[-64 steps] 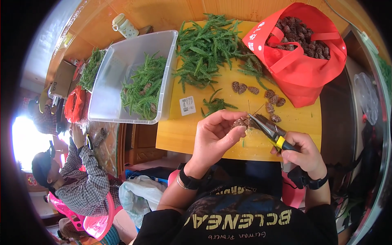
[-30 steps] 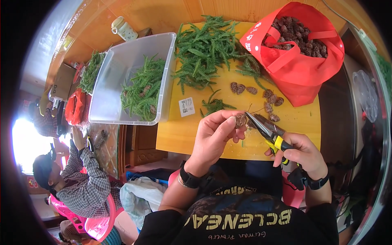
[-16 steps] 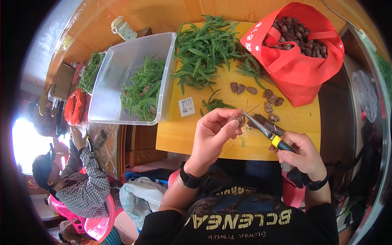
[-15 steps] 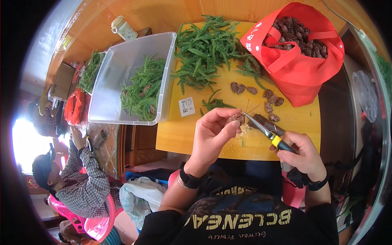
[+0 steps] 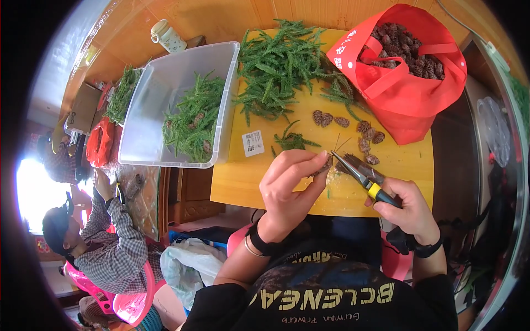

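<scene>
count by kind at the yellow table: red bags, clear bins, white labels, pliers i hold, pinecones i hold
Red bag: 1
Clear bin: 1
White label: 1
Pliers in right hand: 1
Pinecone showing in left hand: 1
Total: 5

Now turns left hand (image 5: 288, 188) farther over; covers more of the pine cone (image 5: 326, 165) within its pinch than earlier.

Pliers (image 5: 358, 175): shiny metal, plastic-looking grips (image 5: 385, 197). Pine cones (image 5: 327, 119): rough, matt. Bin (image 5: 152, 105): smooth plastic. Bag (image 5: 414, 110): matt, cloth-like.
</scene>
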The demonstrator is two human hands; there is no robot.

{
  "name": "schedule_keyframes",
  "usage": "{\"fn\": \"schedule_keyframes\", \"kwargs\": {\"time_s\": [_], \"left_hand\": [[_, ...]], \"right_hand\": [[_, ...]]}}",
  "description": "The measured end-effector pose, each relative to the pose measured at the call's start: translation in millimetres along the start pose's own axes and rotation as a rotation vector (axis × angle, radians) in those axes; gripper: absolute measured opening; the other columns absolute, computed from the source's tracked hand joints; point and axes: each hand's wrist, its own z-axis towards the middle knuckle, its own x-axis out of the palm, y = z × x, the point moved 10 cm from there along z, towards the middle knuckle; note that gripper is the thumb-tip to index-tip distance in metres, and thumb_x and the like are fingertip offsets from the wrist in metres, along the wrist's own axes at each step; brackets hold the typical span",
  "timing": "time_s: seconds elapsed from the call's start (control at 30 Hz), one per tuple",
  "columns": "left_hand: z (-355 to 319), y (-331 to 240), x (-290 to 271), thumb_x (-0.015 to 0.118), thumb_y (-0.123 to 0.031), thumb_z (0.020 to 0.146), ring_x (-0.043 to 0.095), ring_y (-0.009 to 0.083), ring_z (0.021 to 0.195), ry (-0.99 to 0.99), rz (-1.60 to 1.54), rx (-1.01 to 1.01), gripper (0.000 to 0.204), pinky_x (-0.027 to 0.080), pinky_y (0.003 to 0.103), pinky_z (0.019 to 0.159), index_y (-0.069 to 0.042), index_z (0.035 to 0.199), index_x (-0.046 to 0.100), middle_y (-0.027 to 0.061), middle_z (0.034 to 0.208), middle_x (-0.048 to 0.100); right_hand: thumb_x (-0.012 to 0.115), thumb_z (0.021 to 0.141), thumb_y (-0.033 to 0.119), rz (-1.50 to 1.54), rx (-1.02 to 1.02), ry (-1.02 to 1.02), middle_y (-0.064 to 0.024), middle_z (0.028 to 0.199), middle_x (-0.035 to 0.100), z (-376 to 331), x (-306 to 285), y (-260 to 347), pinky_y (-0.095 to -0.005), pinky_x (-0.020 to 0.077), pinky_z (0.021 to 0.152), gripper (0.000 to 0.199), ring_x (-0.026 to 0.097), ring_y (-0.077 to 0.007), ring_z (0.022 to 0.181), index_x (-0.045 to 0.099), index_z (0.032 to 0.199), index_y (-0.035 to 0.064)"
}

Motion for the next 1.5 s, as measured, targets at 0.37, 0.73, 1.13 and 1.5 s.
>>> {"fn": "schedule_keyframes", "kwargs": {"time_s": [0.37, 0.73, 1.13, 1.5], "left_hand": [[-11.0, -33.2, 11.9, 0.069, 0.011, 0.057, 0.058, 0.0236, 0.074, 0.026, 0.37, 0.451, 0.033, 0.05, 0.032, 0.064, 0.0, 0.088, 0.065, 0.008, 0.087, 0.057], [-5.6, -11.5, -3.5, 0.07, 0.011, 0.062, 0.059, 0.0232, 0.074, -0.13, 0.112, 0.22, 0.029, 0.049, 0.03, 0.063, -0.002, 0.088, 0.062, 0.0093, 0.084, 0.06], [-23.9, 53.3, 20.3, 0.061, 0.01, 0.075, 0.06, 0.016, 0.084, -0.02, -0.564, -0.452, 0.026, 0.05, 0.026, 0.075, 0.003, 0.098, 0.051, 0.0116, 0.095, 0.059], [-43.9, 84.8, 39.6, 0.061, 0.006, 0.08, 0.061, 0.0142, 0.083, 0.049, -0.964, -0.766, 0.019, 0.049, 0.026, 0.075, -0.002, 0.093, 0.05, 0.0105, 0.094, 0.062]], "right_hand": [[0.06, 0.078, 0.016, 0.052, 0.036, 0.049, -0.009, 0.081, 0.063, -3.8, 4.5, -16.4, -0.0201, 0.0392, 0.058, 0.019, 0.051, -0.0063, 0.065, 0.049, 0.071, 0.0025], [0.056, 0.083, 0.017, 0.062, 0.178, -0.114, -0.0119, 0.082, 0.064, -35.1, -44.5, -41.5, -0.0299, 0.041, 0.082, 0.022, 0.054, -0.0162, 0.097, 0.042, 0.072, 0.0045], [0.062, 0.076, 0.012, -0.867, 0.179, -0.35, -0.0213, 0.08, 0.052, -38.3, -80.8, -79.4, -0.0437, 0.0403, 0.07, 0.022, 0.05, -0.0384, 0.082, 0.046, 0.081, -0.0017], [0.071, 0.068, 0.01, -1.05, 0.15, -0.301, -0.0172, 0.078, 0.052, -16.8, -78.0, -97.2, -0.0421, 0.0407, 0.07, 0.028, 0.049, -0.0351, 0.081, 0.047, 0.078, 0.0001]]}}
